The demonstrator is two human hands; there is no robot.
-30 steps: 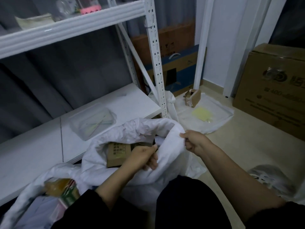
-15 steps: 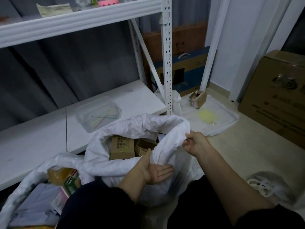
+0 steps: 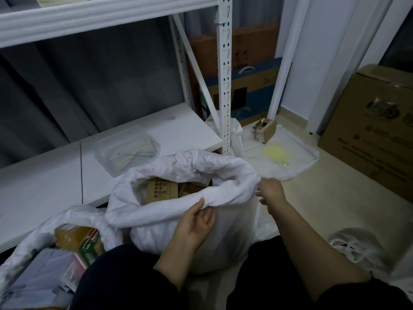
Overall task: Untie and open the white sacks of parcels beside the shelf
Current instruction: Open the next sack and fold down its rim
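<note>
At the lower left of the frame a second white sack (image 3: 42, 239) lies open, showing grey parcels (image 3: 38, 271) and an orange-and-green carton (image 3: 78, 240). Above it, on the bottom board of the white metal shelf (image 3: 224, 86), sits a clear plastic container (image 3: 125, 151). In the centre the white sack (image 3: 223, 238) stands upright just in front of the shelf post, its mouth wide open and its rim rolled outward; a brown cardboard box (image 3: 162, 190) with printed characters shows inside. The left hand (image 3: 196, 222) grips the near side of the rolled rim, thumb on top and fingers curled beneath. The right hand (image 3: 270, 193) is at the right end of the rim with fingers curled, but it is blurred, so I cannot tell whether it pinches the cloth. Right of centre a flat white sack (image 3: 299, 159) lies on the floor, with a small opened box (image 3: 264, 130) and a yellow sheet (image 3: 276, 153) on it. A large cardboard carton (image 3: 368, 130) fills the right edge.
</note>
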